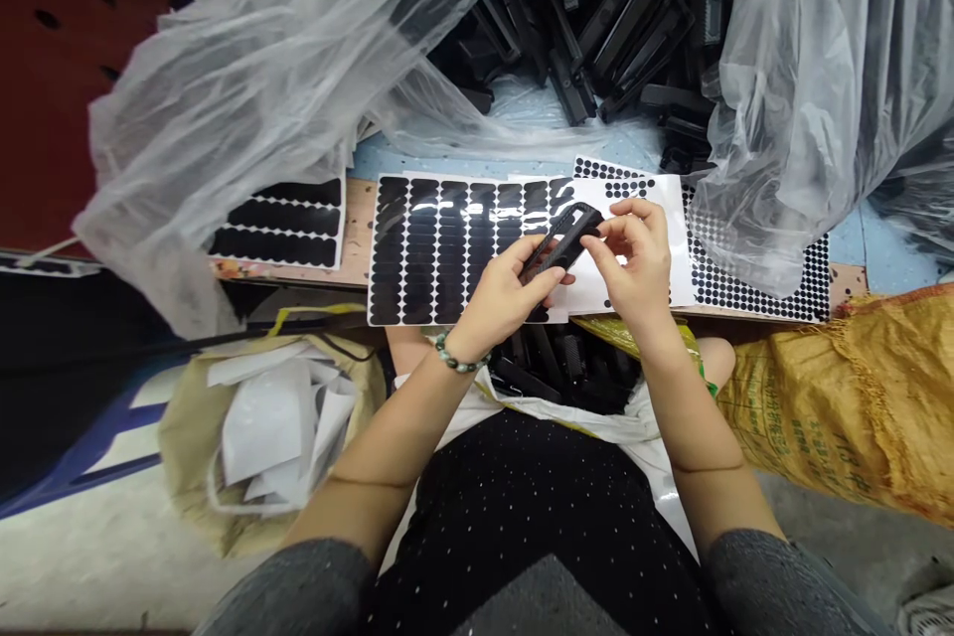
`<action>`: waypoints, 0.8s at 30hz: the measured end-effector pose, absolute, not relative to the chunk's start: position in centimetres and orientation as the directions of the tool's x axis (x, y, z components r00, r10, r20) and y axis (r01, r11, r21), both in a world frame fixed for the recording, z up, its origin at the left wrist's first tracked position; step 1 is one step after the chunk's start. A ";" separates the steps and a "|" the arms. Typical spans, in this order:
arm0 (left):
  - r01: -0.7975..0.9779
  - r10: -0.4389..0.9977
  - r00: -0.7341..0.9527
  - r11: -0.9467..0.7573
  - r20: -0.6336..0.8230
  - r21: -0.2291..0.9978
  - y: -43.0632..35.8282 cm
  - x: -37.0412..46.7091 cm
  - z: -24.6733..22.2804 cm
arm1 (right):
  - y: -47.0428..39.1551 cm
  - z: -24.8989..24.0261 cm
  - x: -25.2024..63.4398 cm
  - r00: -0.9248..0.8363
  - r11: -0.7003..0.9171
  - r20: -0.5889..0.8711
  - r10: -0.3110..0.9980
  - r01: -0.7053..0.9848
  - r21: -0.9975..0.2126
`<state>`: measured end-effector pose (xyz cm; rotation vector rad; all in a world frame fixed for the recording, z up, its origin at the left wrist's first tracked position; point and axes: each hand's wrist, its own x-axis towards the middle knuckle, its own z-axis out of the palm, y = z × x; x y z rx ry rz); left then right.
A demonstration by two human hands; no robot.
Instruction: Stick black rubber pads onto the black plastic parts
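Observation:
My left hand (514,288) grips a long, narrow black plastic part (564,240) with an open slot along it, tilted up to the right. Thumb and forefinger of my right hand (635,258) close on the part's upper right end; whether a small sticker is between them I cannot make out. Under my hands lies a sheet of wide black stickers (439,248). Just behind the right hand is a white backing sheet (675,248), with a few black dots left near its top. A sheet of small round black stickers (782,283) lies farther right.
Many black plastic parts (618,30) are heaped at the back between sheets of clear plastic (298,70). More parts (556,358) sit in a bag at my lap. A beige bag (190,447) of waste paper stands left, a yellow woven sack (842,397) right.

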<state>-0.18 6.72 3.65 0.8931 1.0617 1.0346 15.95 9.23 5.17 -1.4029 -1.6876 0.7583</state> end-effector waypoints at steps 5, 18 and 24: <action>-0.324 0.942 0.197 0.323 -0.270 0.889 6.3 0.3 3.6 | 8.7 4.8 16.0 0.003 0.163 0.184 0.983 0.445 -0.880; 0.024 0.937 0.350 -0.005 -0.004 1.000 11.2 -0.9 2.7 | 7.6 3.3 18.2 -0.062 -0.132 -0.138 0.988 0.093 -0.987; 0.162 0.992 -0.121 -0.013 0.033 0.987 24.7 4.1 2.5 | 5.2 3.2 19.4 -0.204 -0.045 -0.124 0.971 0.354 -0.934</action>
